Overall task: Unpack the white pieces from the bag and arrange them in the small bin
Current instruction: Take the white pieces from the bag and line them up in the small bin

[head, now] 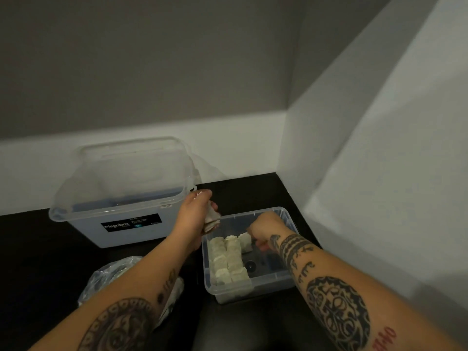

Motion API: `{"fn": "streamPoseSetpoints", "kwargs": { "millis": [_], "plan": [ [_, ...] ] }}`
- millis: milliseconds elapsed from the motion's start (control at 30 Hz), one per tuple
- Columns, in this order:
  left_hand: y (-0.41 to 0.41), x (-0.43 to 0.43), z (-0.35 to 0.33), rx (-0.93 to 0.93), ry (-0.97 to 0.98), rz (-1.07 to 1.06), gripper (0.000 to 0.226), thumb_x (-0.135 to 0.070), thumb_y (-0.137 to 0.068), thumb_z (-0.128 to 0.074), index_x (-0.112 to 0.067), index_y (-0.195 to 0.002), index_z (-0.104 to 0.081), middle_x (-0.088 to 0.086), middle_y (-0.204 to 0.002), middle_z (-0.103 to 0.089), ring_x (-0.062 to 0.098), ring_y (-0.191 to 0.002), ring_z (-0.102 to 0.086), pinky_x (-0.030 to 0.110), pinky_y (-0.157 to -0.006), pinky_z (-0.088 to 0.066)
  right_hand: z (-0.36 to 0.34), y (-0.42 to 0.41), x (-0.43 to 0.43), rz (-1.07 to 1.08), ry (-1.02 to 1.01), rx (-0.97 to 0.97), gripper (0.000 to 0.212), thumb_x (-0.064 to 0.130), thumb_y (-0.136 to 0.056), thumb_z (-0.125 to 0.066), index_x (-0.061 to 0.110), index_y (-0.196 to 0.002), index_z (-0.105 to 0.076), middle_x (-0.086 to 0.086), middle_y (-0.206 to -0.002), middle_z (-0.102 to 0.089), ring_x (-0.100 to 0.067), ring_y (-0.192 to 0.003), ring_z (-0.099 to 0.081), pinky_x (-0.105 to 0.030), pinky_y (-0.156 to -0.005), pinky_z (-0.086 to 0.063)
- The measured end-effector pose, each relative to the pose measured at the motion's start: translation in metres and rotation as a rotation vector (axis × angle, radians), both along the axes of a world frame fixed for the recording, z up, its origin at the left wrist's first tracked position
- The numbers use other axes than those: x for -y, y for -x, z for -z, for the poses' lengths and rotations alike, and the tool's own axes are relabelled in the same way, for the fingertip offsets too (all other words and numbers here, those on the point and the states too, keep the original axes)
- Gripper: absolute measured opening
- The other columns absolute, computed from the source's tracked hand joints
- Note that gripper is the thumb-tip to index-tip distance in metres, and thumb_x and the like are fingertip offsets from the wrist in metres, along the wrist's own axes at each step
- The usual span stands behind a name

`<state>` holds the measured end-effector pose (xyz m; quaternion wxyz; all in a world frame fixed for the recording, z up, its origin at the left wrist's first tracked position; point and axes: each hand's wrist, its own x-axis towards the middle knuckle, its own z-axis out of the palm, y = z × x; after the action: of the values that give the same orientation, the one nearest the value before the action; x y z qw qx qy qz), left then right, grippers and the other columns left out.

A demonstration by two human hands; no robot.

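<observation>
Wall [152, 59] grey above, with a white band along its foot; pale panel [379, 148] closed off the right side

Bench [30, 249] dark, carrying everything below

Large clear bin [83, 231] at back left, black label [131, 222] on its near face, clear lid [131, 168] tilted up behind the opening

Small bin [253, 291] clear, right of centre, near and to the right of the large bin, not touching it

Bag [111, 274] of crinkled clear plastic at lower left on the bench, partly covered by the left forearm, which crossed over it

White pieces [225, 262] stood packed in two rows along the left wall of the small bin, running near to far. A lone piece [245, 241] stood at the far end, just beside the second row

Left grip [195, 214] hung above the gap between the two bins, by the small bin's far left corner, fingers curled around a held bunch [211, 219] of white pieces, clear of the rows below

Right grip [263, 225] was inside the small bin at its far end, fingers curled downward at the top of the lone piece. Frame blurred here: contact looked likely, but could not tell whether the piece was pinched or let go

Right forearm lay over the small bin's right wall and hid its near right corner
</observation>
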<state>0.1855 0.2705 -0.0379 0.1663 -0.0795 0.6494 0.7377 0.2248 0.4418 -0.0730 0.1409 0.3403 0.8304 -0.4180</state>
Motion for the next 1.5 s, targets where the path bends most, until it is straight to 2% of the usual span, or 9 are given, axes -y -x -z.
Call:
{"fn": "streamPoseSetpoints", "kwargs": {
  "millis": [100, 233, 467, 633, 767, 1000, 1167, 1367, 1500],
  "plan": [
    [-0.009, -0.012, -0.005, 0.183, -0.178, 0.093, 0.022, -0.027, -0.101, -0.047, -0.017, -0.117, -0.058, 0.008, -0.081, -0.064, 0.025, -0.072, -0.065, 0.027, -0.046, -0.048, -0.019, -0.007, -0.005, -0.083, 0.013, -0.275, 0.012, 0.022, -0.096, -0.064, 0.015, -0.1, -0.072, -0.001, -0.091, -0.073, -0.017, -0.081, -0.071, -0.038, -0.079, -0.063],
    [-0.018, -0.026, 0.001, 0.262, -0.234, 0.145, 0.023, -0.018, -0.104, -0.045, -0.016, -0.124, -0.056, 0.013, -0.092, -0.068, 0.029, -0.074, -0.071, 0.029, -0.043, -0.051, -0.043, -0.026, -0.011, -0.02, 0.258, -0.539, 0.009, 0.028, -0.099, -0.061, 0.025, -0.095, -0.07, 0.0, -0.093, -0.073, -0.012, -0.076, -0.066, -0.027, -0.067, -0.057],
    [-0.023, -0.037, 0.008, 0.046, -0.018, 0.258, 0.032, -0.02, -0.097, -0.069, -0.027, -0.128, -0.06, 0.012, -0.112, -0.073, 0.024, -0.087, -0.07, 0.034, -0.061, -0.055, -0.045, -0.044, -0.02, -0.106, 0.36, -0.539, 0.012, 0.032, -0.096, -0.068, 0.027, -0.106, -0.07, 0.004, -0.102, -0.073, -0.011, -0.085, -0.065, -0.025, -0.068, -0.056],
    [-0.027, -0.042, 0.01, -0.045, 0.016, 0.218, 0.026, -0.022, -0.092, -0.076, -0.021, -0.117, -0.069, 0.006, -0.094, -0.074, 0.018, -0.076, -0.069, 0.03, -0.057, -0.053, -0.038, -0.046, -0.024, -0.111, 0.473, -0.522, 0.025, 0.028, -0.092, -0.074, 0.021, -0.117, -0.07, -0.001, -0.105, -0.074, -0.011, -0.082, -0.067, -0.021, -0.066, -0.056],
    [-0.028, -0.042, 0.011, -0.07, 0.0, 0.221, 0.025, -0.025, -0.091, -0.076, -0.015, -0.113, -0.071, 0.009, -0.092, -0.075, 0.018, -0.072, -0.071, 0.029, -0.055, -0.053, -0.032, -0.043, -0.025, -0.117, 0.603, -0.463, 0.034, 0.02, -0.093, -0.073, 0.023, -0.125, -0.066, -0.005, -0.107, -0.074, -0.014, -0.083, -0.069, -0.025, -0.069, -0.058],
    [-0.024, -0.038, 0.015, -0.106, 0.038, 0.2, 0.029, -0.038, -0.092, -0.073, -0.018, -0.113, -0.067, 0.011, -0.093, -0.074, 0.022, -0.073, -0.071, 0.031, -0.054, -0.053, -0.031, -0.036, -0.017, -0.127, 0.572, -0.489, 0.019, 0.019, -0.093, -0.073, 0.022, -0.111, -0.07, 0.0, -0.093, -0.071, -0.011, -0.076, -0.064, -0.027, -0.068, -0.056],
    [-0.021, -0.03, 0.021, -0.154, 0.009, 0.238, 0.019, -0.025, -0.092, -0.076, -0.022, -0.11, -0.072, 0.011, -0.101, -0.076, 0.025, -0.086, -0.072, 0.038, -0.072, -0.057, -0.037, -0.029, -0.022, -0.117, 0.454, -0.543, 0.015, 0.021, -0.091, -0.074, 0.021, -0.105, -0.069, 0.0, -0.098, -0.072, -0.011, -0.081, -0.068, -0.021, -0.064, -0.055],
    [-0.019, -0.03, 0.023, -0.21, 0.067, 0.199, 0.013, -0.015, -0.091, -0.076, -0.018, -0.103, -0.074, 0.01, -0.094, -0.074, 0.02, -0.078, -0.068, 0.03, -0.063, -0.057, -0.039, -0.027, -0.025, -0.211, 0.333, -0.621, 0.029, 0.021, -0.086, -0.08, 0.022, -0.114, -0.07, 0.006, -0.102, -0.074, -0.004, -0.091, -0.07, -0.014, -0.064, -0.052],
    [-0.016, -0.028, 0.023, -0.207, 0.047, 0.21, 0.012, -0.013, -0.093, -0.074, -0.018, -0.103, -0.074, 0.007, -0.09, -0.074, 0.019, -0.079, -0.068, 0.026, -0.059, -0.055, -0.032, -0.027, -0.025, -0.234, 0.261, -0.631, 0.017, 0.027, -0.091, -0.075, 0.023, -0.108, -0.075, 0.008, -0.097, -0.074, 0.0, -0.086, -0.068, -0.014, -0.068, -0.052]
  ]
}}
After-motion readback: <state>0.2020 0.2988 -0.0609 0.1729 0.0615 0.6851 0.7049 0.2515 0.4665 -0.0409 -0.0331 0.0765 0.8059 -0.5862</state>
